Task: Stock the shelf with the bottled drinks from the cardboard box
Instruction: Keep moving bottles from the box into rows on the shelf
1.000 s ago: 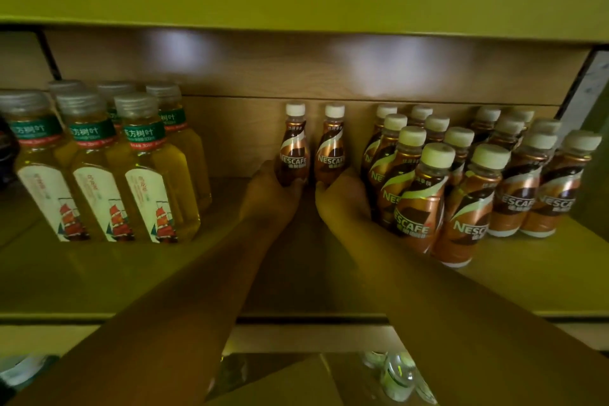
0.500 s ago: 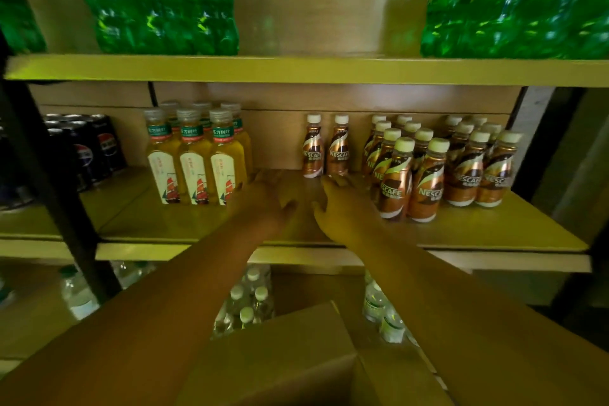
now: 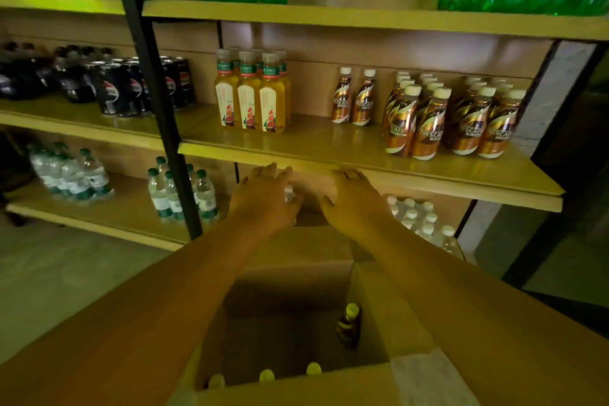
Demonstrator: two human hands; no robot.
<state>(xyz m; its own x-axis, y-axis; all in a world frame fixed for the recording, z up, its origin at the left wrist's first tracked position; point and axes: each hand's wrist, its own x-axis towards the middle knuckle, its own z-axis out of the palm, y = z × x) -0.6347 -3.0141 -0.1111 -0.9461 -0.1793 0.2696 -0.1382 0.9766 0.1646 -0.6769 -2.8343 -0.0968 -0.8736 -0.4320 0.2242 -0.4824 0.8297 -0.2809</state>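
Both hands are off the shelf now. 1 s ago they were on the two Nescafé bottles (image 3: 353, 96) at the back of the middle shelf (image 3: 329, 160); that pair now stands alone, upright, just left of the main Nescafé block (image 3: 451, 119) w/ a small gap between. Hands have pulled back & dropped below the shelf's front edge. Read: that placement is done, this is the return leg to the box for the next pick.

Pose: left hand (image 3: 263, 198) & right hand (image 3: 354, 199) both palm-down, fingers extended and slightly spread, empty, nothing gripped. Forearms run in from bottom corners, converging over the cardboard box (image 3: 296, 386). Fingertips sit in front of the shelf lip; left hand partly covers a water bottle cap (image 3: 288, 189) on the lower shelf, contact can't tell.

Task items: box is open directly under the arms. One brown bottle (image 3: 348, 323) upright by the right inner wall, plus three caps (image 3: 266, 374) showing along the near wall. So at least 4 left, the box's near corners are hidden.

Free shelf space: in front of the placed pair, and btwn it and the yellow tea bottles (image 3: 252, 99). Next pick looks easiest on the lone bottle at right wall.
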